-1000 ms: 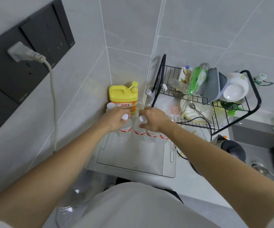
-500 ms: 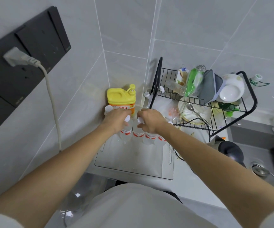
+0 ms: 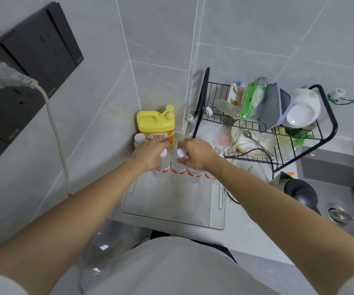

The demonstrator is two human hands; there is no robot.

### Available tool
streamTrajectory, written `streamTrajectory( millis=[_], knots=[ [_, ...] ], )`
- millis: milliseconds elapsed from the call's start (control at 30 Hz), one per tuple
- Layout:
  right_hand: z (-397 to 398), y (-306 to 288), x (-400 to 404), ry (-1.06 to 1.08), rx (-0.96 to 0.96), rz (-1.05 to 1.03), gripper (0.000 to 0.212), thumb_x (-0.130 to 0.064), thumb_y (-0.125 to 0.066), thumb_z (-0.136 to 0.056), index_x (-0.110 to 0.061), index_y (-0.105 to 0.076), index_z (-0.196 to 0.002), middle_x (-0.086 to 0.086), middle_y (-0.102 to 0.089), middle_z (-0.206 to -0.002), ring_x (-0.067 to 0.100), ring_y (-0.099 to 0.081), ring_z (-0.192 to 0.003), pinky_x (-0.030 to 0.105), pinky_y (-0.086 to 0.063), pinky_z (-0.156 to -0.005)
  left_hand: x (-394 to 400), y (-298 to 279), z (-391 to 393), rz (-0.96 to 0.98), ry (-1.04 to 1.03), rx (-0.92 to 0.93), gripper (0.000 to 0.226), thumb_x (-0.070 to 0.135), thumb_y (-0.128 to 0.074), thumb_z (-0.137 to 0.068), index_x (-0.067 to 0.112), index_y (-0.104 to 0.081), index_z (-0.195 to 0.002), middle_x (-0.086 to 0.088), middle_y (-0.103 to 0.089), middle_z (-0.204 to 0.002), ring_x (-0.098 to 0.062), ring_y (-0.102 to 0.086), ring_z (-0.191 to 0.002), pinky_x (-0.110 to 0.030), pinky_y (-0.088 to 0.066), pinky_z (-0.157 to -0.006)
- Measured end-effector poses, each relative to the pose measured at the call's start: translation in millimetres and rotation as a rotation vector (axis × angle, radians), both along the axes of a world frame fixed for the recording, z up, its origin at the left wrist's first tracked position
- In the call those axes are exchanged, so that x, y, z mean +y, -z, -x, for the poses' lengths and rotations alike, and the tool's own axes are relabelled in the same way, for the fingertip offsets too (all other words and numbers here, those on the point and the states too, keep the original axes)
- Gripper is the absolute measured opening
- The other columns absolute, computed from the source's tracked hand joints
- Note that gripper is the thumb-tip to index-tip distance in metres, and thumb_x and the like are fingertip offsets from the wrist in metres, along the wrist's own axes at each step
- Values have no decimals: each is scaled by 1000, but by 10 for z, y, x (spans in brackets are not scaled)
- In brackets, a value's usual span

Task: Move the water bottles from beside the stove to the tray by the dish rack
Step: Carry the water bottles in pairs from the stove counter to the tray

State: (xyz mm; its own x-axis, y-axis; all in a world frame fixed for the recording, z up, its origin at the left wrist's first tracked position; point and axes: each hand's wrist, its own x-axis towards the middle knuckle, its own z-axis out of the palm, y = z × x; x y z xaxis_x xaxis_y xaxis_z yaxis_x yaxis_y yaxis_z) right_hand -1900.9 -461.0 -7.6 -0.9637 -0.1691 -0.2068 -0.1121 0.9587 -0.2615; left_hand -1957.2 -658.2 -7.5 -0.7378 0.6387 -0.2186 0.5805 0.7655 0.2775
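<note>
Several clear water bottles with red-and-white labels and white caps stand in a row at the far end of the clear plastic tray (image 3: 171,209), next to the dish rack (image 3: 257,133). My left hand (image 3: 150,152) grips the neck of one bottle (image 3: 163,167) near its cap. My right hand (image 3: 193,154) pinches the neck of the neighbouring bottle (image 3: 178,169) just under its white cap. More bottles (image 3: 195,174) stand under my right wrist, partly hidden. One further white cap (image 3: 139,137) shows to the left of my left hand.
A yellow detergent jug (image 3: 156,126) stands in the corner behind the bottles. The black wire rack holds plates, a bowl and utensils. A dark kettle (image 3: 299,190) and the sink (image 3: 338,211) lie to the right. A wall socket with a cord (image 3: 54,128) is on the left.
Both hands have stayed on the two bottle necks at the far end of the tray. Only the camera view has shifted slightly.
</note>
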Motion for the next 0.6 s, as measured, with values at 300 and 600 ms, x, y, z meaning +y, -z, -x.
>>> streamTrajectory(
  millis=[300,600],
  knots=[
    [-19,42,42,-4,40,45,37,-43,-74,-92,-19,-62,-118,6,-68,-115,33,-64,-108,41,-48,-89,19,98,-76,-121,-137,66,44,25,-90,-76,16,-62,-109,-4,-70,-110,-31,-64,-102,-33,-38,-67],
    [-67,20,181,7,-41,92,56,-51,-81,-83,-23,-61,-127,1,-61,-113,27,-60,-107,41,-52,-89,-20,89,12,-84,-108,-23,48,26,-92,-73,18,-62,-110,-1,-67,-109,-28,-61,-102,-33,-41,-70]
  ],
)
